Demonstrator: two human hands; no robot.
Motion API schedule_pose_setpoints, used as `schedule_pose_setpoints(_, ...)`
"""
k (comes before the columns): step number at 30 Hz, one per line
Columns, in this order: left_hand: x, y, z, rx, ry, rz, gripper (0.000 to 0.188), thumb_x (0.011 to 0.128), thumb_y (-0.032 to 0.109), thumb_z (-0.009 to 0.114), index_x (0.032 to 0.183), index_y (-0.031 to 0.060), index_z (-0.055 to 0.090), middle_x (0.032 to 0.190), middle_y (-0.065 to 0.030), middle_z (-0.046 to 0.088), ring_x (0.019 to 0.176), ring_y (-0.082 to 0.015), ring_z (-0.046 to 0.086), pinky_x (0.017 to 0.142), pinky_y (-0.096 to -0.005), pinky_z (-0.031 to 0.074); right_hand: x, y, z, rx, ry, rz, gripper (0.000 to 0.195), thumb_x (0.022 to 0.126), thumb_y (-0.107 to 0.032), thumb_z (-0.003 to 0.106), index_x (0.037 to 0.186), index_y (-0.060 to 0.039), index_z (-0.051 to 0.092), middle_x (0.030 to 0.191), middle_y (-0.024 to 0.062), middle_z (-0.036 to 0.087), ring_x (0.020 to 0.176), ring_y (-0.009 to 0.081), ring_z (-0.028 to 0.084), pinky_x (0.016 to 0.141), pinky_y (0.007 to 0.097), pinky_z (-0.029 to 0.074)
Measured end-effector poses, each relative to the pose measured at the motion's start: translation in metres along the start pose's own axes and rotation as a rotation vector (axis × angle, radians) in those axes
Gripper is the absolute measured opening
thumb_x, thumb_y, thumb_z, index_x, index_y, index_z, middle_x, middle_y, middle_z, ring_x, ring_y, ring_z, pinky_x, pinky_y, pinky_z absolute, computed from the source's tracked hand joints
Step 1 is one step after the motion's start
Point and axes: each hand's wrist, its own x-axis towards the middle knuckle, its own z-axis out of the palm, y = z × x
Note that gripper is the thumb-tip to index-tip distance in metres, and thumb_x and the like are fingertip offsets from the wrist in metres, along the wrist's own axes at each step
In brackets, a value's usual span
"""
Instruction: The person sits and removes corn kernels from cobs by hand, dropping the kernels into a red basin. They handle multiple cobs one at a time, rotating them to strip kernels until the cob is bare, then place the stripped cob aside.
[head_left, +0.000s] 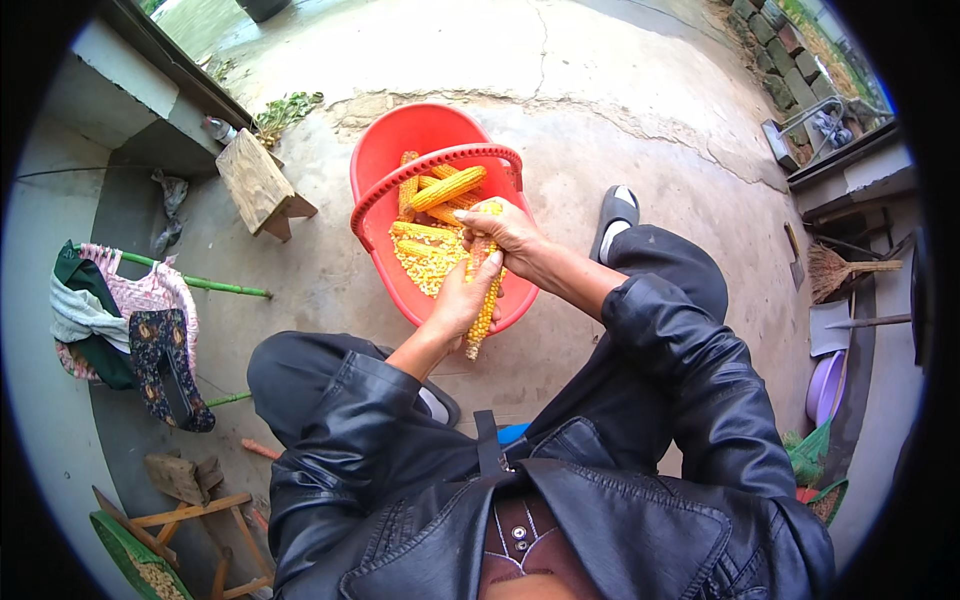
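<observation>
Both hands hold one ear of dried yellow corn over the near right side of a red plastic basket. My left hand grips the ear's middle from the left, its thumb pressed on the kernels. Around the upper part is my right hand; a strip there looks bare of kernels. The ear's tip points down towards me, past the rim. Inside the basket, several whole ears lie beyond the hands, with loose kernels at the bottom. The basket's red handle arches over the ears.
A wooden stool stands left of the basket, near a plastic bottle. Clothes hang over a chair at left. Along the right wall are a straw broom, a shovel and a purple basin. A slippered foot is right of the basket.
</observation>
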Motion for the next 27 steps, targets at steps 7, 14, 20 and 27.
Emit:
schedule_pose_setpoints(7,-0.002,0.000,-0.007,-0.010,0.011,0.028,0.042,0.092,0.043,0.057,0.106,0.0055,0.044,0.076,-0.0069,0.054,0.045,-0.0128,0.053,0.036,-0.0259,0.045,-0.005,-0.006,0.003,0.371,0.020,0.124,0.018,0.088,-0.019,0.065,0.098,-0.0060,0.057,0.086,0.0086,0.062,0.078,0.0182,0.062,0.075,0.0394,0.056)
schedule_pose_setpoints(14,-0.007,-0.002,0.003,0.055,0.019,0.077,0.041,0.094,0.043,0.056,0.108,0.0066,0.043,0.076,-0.0067,0.053,0.045,-0.0130,0.054,0.036,-0.0250,0.045,-0.003,-0.002,0.006,0.048,0.119,0.027,0.018,0.087,-0.011,0.064,0.099,-0.0037,0.053,0.081,0.0083,0.059,0.071,0.0182,0.060,0.060,0.0333,0.054)
schedule_pose_setpoints(20,-0.005,-0.004,0.000,0.071,0.062,0.077,0.045,0.093,0.047,0.055,0.105,0.0056,0.044,0.075,-0.0061,0.053,0.045,-0.0130,0.054,0.035,-0.0256,0.044,-0.002,-0.003,0.007,0.078,0.066,0.050,0.029,0.090,-0.029,0.066,0.099,-0.0048,0.053,0.084,0.0081,0.061,0.075,0.0194,0.062,0.072,0.0372,0.055)
schedule_pose_setpoints(27,-0.004,0.003,-0.011,-0.154,-0.016,-0.063,0.047,0.094,0.054,0.047,0.105,0.0084,0.045,0.076,-0.0054,0.053,0.045,-0.0130,0.053,0.035,-0.0244,0.045,-0.002,-0.003,-0.004,0.325,-0.083,0.069,0.024,0.096,-0.026,0.054,0.105,-0.0041,0.055,0.095,0.0106,0.062,0.092,0.0231,0.062,0.084,0.0433,0.054)
